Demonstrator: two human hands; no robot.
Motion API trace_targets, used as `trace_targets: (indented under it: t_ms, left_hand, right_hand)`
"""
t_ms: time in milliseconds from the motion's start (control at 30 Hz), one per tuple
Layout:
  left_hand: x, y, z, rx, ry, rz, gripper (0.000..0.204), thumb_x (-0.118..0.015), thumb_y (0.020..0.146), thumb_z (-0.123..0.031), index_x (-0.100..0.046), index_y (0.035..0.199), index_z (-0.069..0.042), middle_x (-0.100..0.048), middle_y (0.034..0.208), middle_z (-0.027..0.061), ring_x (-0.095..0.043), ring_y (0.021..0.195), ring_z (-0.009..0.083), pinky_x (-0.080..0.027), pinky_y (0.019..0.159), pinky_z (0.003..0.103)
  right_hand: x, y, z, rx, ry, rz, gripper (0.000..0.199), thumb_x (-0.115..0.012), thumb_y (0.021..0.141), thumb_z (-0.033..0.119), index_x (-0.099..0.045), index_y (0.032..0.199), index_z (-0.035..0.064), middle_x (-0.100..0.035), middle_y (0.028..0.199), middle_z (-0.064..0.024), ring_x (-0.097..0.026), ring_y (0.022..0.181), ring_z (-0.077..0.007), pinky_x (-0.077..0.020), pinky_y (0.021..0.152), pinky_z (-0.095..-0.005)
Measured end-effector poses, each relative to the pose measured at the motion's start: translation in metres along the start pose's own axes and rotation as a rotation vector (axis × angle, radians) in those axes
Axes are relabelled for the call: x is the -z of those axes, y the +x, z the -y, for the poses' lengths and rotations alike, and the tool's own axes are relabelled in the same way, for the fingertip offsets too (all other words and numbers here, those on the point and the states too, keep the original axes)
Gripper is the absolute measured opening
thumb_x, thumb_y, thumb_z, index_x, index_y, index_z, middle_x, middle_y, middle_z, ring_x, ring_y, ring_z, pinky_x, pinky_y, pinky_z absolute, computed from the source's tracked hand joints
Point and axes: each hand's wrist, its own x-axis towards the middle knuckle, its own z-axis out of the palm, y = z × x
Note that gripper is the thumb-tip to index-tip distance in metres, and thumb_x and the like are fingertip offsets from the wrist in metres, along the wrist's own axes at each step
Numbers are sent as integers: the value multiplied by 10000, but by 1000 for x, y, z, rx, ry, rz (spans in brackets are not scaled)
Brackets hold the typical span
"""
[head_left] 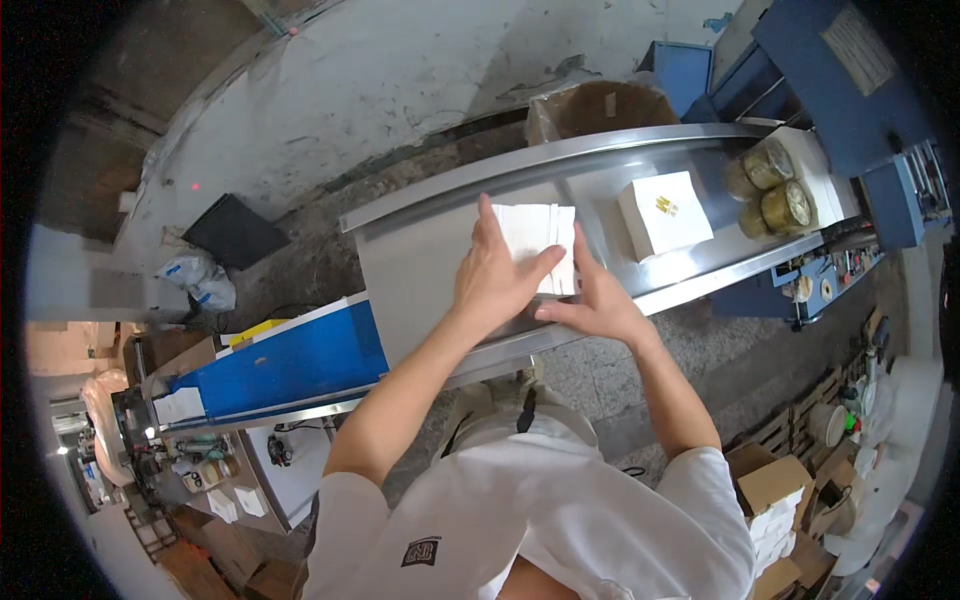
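A stack of white folded paper [525, 228], napkin-like in shape, is held between my two hands over the steel table. My left hand [497, 275] grips its left side, with the thumb lying across the top of the stack. Along the right side run the fingers of my right hand [605, 300], and that thumb rests by the near edge. Some fingers of both hands are hidden behind the stack. A second white stack [650, 240], with a gold print on top, lies on the table to the right.
The steel table [420, 270] has a raised rim. Clear bags with yellowish contents [785, 205] lie at its right end. Behind it stands a lined carton [610, 112]. A blue-topped surface [280, 362] adjoins on the left, and blue machinery [850, 100] rises at the far right.
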Motion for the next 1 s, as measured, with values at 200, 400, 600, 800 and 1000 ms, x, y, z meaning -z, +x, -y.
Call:
trace_targets:
  t_ms: [200,400,600,800,1000]
  left_hand:
    - [-11,-1,-5,-39,70,-25,1185,-779,754,-436,-7,1502,62,-340,1430,328,-458,1266,455,-432,1023,459]
    - [-14,1,2,-96,50,-41,1158,-772,767,-413,-15,1500,66,-348,1427,322,-457,1270,450,-425,1036,449]
    - [-11,2,4,-94,31,-22,1145,-772,765,-406,-35,1498,75,-344,1433,322,-433,1296,436,-403,1060,444]
    - [-7,1,3,-65,17,1,1133,-774,761,-393,-53,1495,81,-334,1441,323,-418,1311,433,-389,1076,439]
    - [-7,2,3,-63,32,11,1126,-774,763,-382,-53,1495,80,-329,1441,330,-414,1315,434,-388,1078,436]
  right_hand:
    - [27,16,5,-233,367,-156,936,-693,900,334,-106,1537,-21,-406,1457,-280,-549,1215,-253,-487,930,-335]
    - [40,46,2,-185,-31,-204,825,-676,906,292,-211,1532,23,-572,1291,-273,-672,882,-209,-541,734,-314]
    - [45,52,9,-279,-35,-164,789,-663,895,235,-231,1534,69,-584,1293,-253,-690,858,-226,-546,742,-347]
    - [42,59,13,-219,-184,-171,840,-672,833,229,-233,1522,34,-612,1237,-268,-692,860,-285,-541,775,-358]
    - [40,67,4,-177,-286,-201,834,-663,834,263,-243,1513,20,-616,1223,-273,-690,866,-305,-536,798,-368]
